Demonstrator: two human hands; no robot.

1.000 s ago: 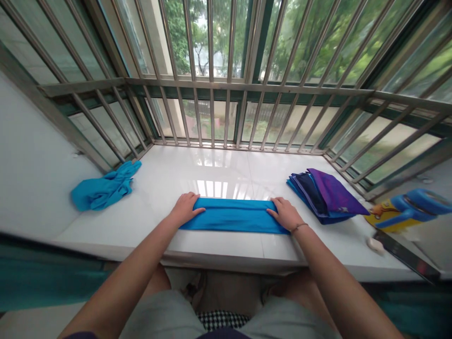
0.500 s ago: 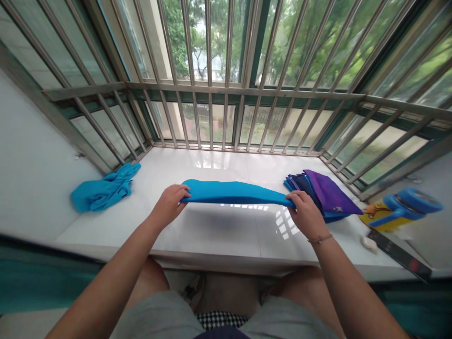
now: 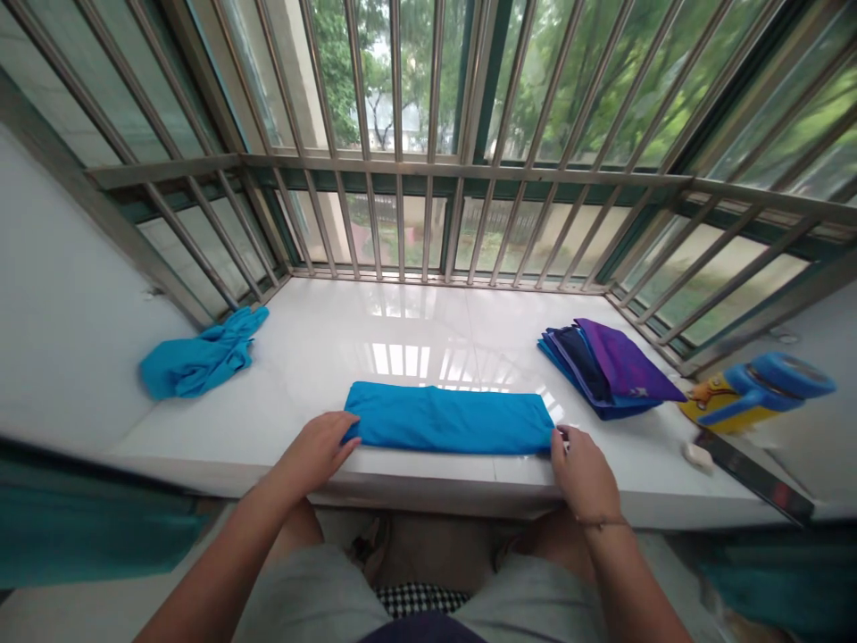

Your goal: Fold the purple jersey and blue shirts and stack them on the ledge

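A bright blue cloth point(image 3: 448, 420), folded into a long strip, lies flat on the white windowsill in front of me. At its left end my left hand point(image 3: 325, 446) grips the edge, thumb and fingers closed on it. My right hand point(image 3: 586, 469) pinches the near right corner between thumb and fingertips. Further right, beyond that hand, is a stack of folded blue and purple cloths point(image 3: 609, 371). A crumpled blue cloth point(image 3: 201, 357) sits at the far left.
Metal bars point(image 3: 461, 170) close off the window behind the glossy sill point(image 3: 415, 313). At the right stand a yellow and blue bottle point(image 3: 756, 393), a small white object point(image 3: 698, 457) and a dark flat box point(image 3: 756, 478). Teal curtains point(image 3: 87, 527) hang at both sides.
Both hands have come down and nearer to me with the blue strip. Held up and stretched before, it now lies flat on the sill.
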